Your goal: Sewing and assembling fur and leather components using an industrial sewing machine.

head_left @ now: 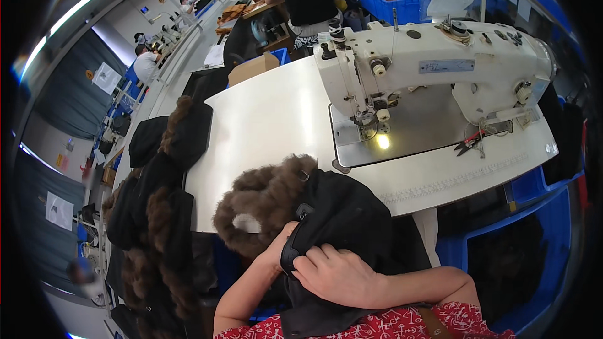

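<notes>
A black fabric piece with fluffy brown fur trim [352, 204] lies bunched over the table's near edge and against my body. Its fur part [264, 194] forms a loop with a gap, and a small dark tab sits by the black edge. The curled fingers of my right hand [339, 274] pinch the smooth black edge band of the piece. On the other side of that band, my left hand [279, 250] grips the piece; most of its fingers are hidden by the fabric.
A white sewing machine [427, 56] with its lamp lit stands on the white table [270, 113]. Red-handled snips [468, 142] lie beside its base. More black fur-trimmed pieces [163, 207] are heaped at left. A blue bin [559, 238] stands at right; people work farther off.
</notes>
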### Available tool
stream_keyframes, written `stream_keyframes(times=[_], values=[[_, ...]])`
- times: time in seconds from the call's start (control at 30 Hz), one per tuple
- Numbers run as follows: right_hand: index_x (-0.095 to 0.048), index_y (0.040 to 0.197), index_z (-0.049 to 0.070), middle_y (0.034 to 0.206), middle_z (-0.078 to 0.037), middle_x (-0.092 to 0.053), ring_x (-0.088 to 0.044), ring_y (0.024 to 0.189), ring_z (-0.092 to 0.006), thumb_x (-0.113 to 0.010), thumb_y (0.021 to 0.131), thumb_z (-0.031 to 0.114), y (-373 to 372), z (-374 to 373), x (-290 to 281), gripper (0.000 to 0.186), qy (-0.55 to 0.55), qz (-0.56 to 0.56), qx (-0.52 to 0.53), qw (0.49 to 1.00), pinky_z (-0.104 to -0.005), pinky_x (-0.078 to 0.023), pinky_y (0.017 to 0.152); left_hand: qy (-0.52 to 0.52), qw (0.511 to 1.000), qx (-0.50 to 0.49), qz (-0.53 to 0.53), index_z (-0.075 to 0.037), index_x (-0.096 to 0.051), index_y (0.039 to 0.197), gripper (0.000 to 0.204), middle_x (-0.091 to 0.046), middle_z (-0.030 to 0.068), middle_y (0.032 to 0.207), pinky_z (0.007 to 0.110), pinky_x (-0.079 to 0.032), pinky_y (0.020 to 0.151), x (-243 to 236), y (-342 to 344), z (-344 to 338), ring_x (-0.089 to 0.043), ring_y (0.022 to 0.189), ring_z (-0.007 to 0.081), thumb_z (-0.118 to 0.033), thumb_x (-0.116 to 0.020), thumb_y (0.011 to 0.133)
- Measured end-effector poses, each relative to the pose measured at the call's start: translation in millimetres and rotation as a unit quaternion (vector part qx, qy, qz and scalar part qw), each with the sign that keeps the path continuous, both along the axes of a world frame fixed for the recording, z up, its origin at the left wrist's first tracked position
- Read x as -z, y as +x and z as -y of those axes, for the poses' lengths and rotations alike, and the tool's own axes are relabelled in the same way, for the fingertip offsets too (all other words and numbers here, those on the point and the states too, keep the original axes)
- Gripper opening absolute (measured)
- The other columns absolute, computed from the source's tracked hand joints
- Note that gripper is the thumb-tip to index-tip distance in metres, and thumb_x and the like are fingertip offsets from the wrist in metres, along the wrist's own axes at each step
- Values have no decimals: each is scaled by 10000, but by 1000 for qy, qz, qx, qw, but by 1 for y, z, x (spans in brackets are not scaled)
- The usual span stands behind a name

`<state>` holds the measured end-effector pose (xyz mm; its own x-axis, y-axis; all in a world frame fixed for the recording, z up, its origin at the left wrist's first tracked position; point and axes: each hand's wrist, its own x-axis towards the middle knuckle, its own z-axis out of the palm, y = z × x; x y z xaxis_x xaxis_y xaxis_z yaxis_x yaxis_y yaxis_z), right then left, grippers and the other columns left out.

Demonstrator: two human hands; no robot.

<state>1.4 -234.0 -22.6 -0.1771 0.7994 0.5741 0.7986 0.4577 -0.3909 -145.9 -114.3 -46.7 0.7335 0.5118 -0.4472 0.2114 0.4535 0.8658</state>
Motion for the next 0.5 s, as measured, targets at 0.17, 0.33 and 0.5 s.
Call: stream_keyframes(times=[0.17, 0.33, 0.5], values=[[-554, 908, 56, 803, -56, -499, -561, 782, -184, -637, 782, 153, 7, 9, 4, 179, -26, 18, -52, 998, -270, -533, 658, -18, 1000, 6, 0, -32, -677, 1044, 190, -654, -40, 935, 219, -492, 701, -4, -8, -7, -551, 820, 28, 9, -644, 862], [-580, 965, 41, 807, -62, -490, -556, 776, -204, -659, 762, 100, 18, 8, 6, 225, 38, -94, -132, 986, -278, -527, 654, -14, 1000, 4, -3, -23, -676, 1073, 218, -675, -23, 974, 221, -506, 728, -25, -15, -20, -573, 842, 36, 14, -647, 860], [-596, 965, 26, 828, -68, -517, -572, 757, -214, -662, 788, 26, 13, 10, 12, 189, 10, -287, -222, 932, -291, -524, 641, 93, 995, 18, 3, 8, -662, 1138, 329, -700, 15, 1029, 259, -531, 816, -44, -11, -28, -616, 891, 74, 28, -699, 812]])
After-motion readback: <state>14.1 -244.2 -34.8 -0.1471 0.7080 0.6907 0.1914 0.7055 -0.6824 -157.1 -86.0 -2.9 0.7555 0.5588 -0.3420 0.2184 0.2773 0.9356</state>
